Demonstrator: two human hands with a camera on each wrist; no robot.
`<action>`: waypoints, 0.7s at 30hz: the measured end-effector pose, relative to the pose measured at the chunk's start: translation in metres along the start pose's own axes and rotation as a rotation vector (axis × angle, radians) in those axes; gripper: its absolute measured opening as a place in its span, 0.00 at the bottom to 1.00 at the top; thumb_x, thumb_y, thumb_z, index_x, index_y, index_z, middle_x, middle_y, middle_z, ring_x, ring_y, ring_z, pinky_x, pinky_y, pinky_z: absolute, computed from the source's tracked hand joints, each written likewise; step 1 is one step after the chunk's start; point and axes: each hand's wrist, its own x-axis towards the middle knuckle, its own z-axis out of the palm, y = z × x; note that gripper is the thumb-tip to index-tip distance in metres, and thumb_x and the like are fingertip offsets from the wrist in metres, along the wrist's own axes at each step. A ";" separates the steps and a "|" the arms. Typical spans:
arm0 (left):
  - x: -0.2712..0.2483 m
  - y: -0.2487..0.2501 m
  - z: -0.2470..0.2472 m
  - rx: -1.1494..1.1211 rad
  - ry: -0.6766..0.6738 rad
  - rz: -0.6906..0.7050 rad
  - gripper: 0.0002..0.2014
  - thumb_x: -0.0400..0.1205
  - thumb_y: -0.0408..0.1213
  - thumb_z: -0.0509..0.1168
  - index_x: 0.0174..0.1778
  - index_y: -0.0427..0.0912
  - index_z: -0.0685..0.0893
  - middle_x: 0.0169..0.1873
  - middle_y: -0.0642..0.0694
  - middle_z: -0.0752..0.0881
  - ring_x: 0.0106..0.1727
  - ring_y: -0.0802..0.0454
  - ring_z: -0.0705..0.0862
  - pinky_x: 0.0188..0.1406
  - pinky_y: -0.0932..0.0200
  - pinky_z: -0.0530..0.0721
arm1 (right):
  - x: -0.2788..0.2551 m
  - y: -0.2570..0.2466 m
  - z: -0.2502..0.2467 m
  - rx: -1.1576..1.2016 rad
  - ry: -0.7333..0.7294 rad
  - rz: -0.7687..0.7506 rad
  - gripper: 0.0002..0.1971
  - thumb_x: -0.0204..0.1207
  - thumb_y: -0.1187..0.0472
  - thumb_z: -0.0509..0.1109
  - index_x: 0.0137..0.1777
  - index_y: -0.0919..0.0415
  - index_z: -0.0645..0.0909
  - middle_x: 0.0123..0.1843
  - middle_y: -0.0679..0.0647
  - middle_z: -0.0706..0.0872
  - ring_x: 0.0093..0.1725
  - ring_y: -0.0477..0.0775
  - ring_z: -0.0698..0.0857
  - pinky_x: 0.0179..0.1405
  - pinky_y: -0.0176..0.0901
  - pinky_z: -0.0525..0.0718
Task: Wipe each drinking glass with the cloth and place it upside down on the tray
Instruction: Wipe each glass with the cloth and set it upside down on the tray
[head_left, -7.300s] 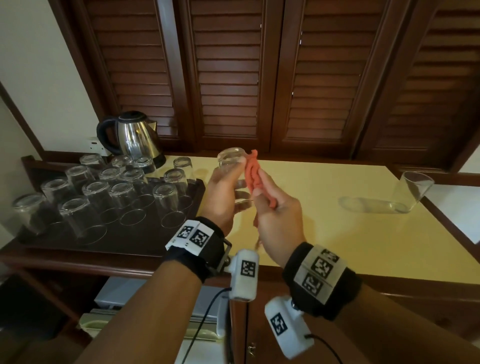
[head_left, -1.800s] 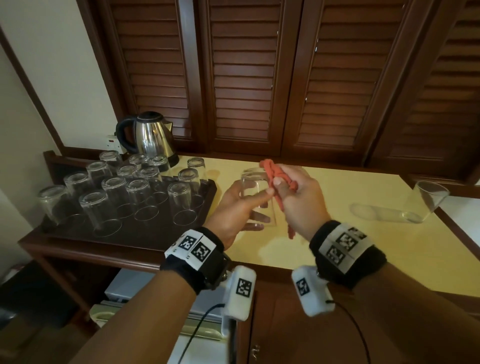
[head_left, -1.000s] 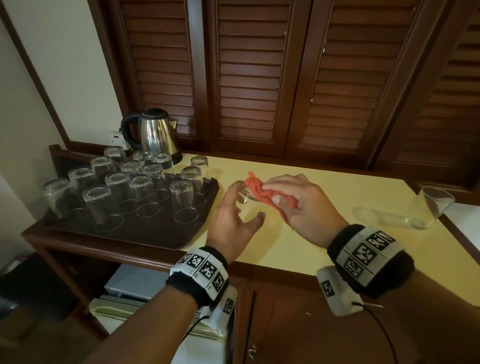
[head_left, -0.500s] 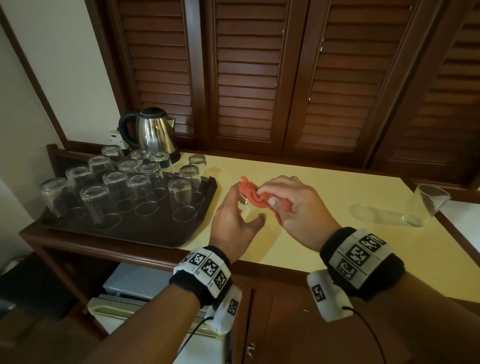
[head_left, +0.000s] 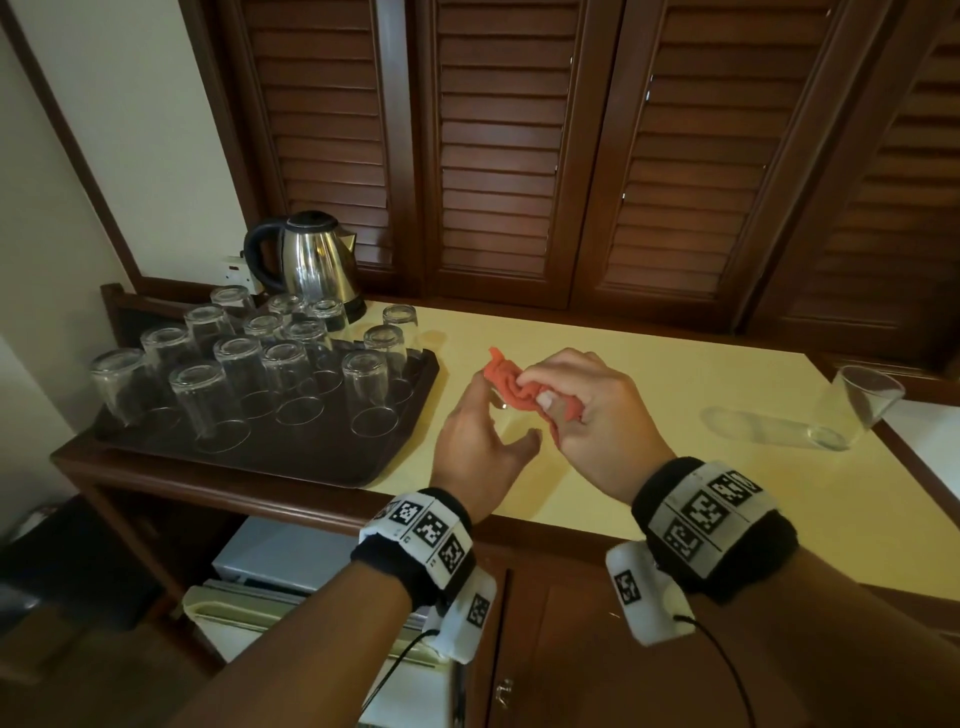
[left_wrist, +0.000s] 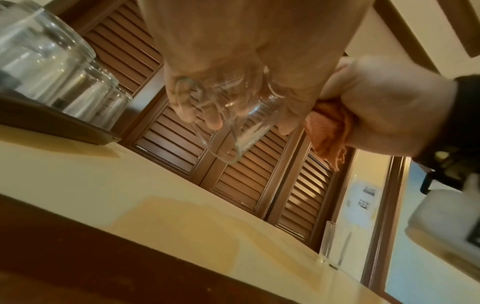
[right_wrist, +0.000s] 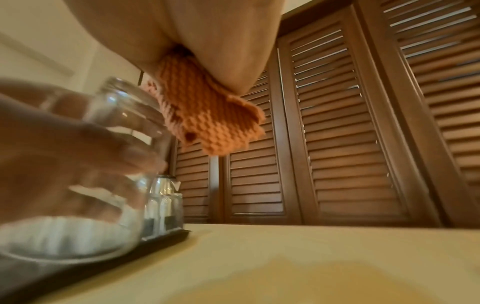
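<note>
My left hand (head_left: 480, 441) grips a clear drinking glass (right_wrist: 111, 156) mouth down, low over the yellow counter just right of the tray. In the head view my hands hide most of this glass. My right hand (head_left: 592, 410) clutches a bunched orange cloth (head_left: 511, 382) and presses it against the glass's upturned base (left_wrist: 241, 131). The dark tray (head_left: 332, 462) at the left carries several glasses (head_left: 291, 369) standing upside down. One more glass (head_left: 860, 408) stands mouth up, alone, at the counter's far right.
A steel kettle (head_left: 311, 257) stands behind the tray against the wall. One upturned glass (head_left: 400, 318) sits at the tray's back right corner. The yellow counter (head_left: 753, 374) has a dark wooden edge, and louvred wooden doors rise behind it.
The glass, upright in my left hand before, is now mouth down. Both hands have come down towards the counter and a little left towards the tray, cloth still on the glass.
</note>
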 end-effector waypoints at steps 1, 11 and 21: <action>0.000 -0.002 -0.002 -0.007 0.017 0.000 0.33 0.76 0.36 0.82 0.76 0.47 0.76 0.60 0.55 0.85 0.56 0.57 0.84 0.55 0.53 0.85 | -0.002 0.002 -0.002 0.004 -0.012 -0.006 0.15 0.79 0.76 0.70 0.57 0.59 0.89 0.51 0.46 0.85 0.54 0.51 0.80 0.52 0.43 0.81; -0.004 0.000 -0.002 0.021 -0.008 -0.021 0.36 0.76 0.36 0.82 0.79 0.45 0.75 0.63 0.53 0.85 0.58 0.56 0.83 0.57 0.56 0.84 | -0.001 0.015 -0.007 -0.068 -0.017 0.012 0.16 0.77 0.77 0.70 0.55 0.59 0.90 0.49 0.46 0.84 0.52 0.53 0.80 0.50 0.53 0.83; -0.006 0.007 0.001 -0.004 -0.064 -0.050 0.37 0.77 0.38 0.82 0.80 0.48 0.73 0.59 0.54 0.86 0.49 0.58 0.83 0.52 0.52 0.85 | 0.002 0.007 -0.005 -0.049 0.031 0.050 0.15 0.78 0.77 0.70 0.55 0.60 0.90 0.50 0.47 0.85 0.53 0.53 0.81 0.53 0.52 0.83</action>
